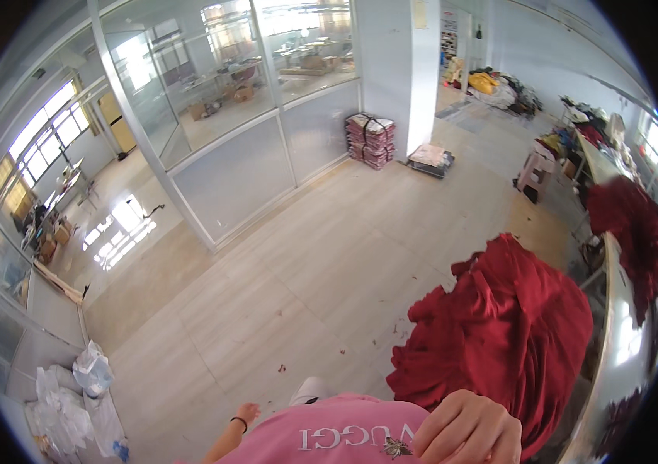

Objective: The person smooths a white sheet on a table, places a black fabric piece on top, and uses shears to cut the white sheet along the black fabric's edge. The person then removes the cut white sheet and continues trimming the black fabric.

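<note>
My right hand (468,429) is raised close at the lower edge, in front of my pink shirt (336,425). Its fingers are curled in, and anything inside them is hidden. Just beyond it lies a large heap of dark red fabric (514,325) on the floor, apart from the hand as far as I can tell. My left hand (248,412), with a dark band (240,422) at the wrist, hangs out beside my body. Small in view, it looks loosely open and touches nothing.
A long table (622,325) runs along the right, with more red fabric (630,232) over it. A stool (536,176) stands farther back. Bundled stacks (371,141) sit against a glazed partition (228,178). White plastic bags (62,410) lie at lower left.
</note>
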Available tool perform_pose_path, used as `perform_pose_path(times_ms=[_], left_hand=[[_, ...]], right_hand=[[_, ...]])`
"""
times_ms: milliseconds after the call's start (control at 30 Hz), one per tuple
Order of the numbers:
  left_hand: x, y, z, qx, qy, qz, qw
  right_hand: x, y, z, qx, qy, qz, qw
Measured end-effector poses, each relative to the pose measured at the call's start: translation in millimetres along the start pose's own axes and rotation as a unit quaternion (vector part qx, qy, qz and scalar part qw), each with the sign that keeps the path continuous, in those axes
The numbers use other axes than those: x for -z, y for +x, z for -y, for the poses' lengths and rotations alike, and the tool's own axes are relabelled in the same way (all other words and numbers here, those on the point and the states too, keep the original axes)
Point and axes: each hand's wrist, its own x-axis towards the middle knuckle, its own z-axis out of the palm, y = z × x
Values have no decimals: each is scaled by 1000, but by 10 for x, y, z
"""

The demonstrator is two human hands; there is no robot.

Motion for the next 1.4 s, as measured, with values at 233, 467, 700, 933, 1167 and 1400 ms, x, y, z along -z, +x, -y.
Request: perform_pose_path(times_ms=[233,467,700,933,1167,1400], left_hand=[[-35,368,156,103,114,145,977],[1351,2277,-1713,-104,273,74,954],[2685,3241,-5817,-259,120,-67,956],[2213,3591,-7626,-334,65,57,939],[1461,4129,-6553,-152,114,31,981],[985,4161,-5709,123,242,104,957]], right_hand=[[1218,-146,-1003,-12,21,-26,999],[2229,253,-1950,-65,34,2,997],[3506,-143,-2511,-153,-82,-130,976],[5355,-781,-2714,-156,-220,-177,947],[6778,-778,-3164,-217,-201,-183,938],[7866,-743,-3669,-319,-242,-149,904]])
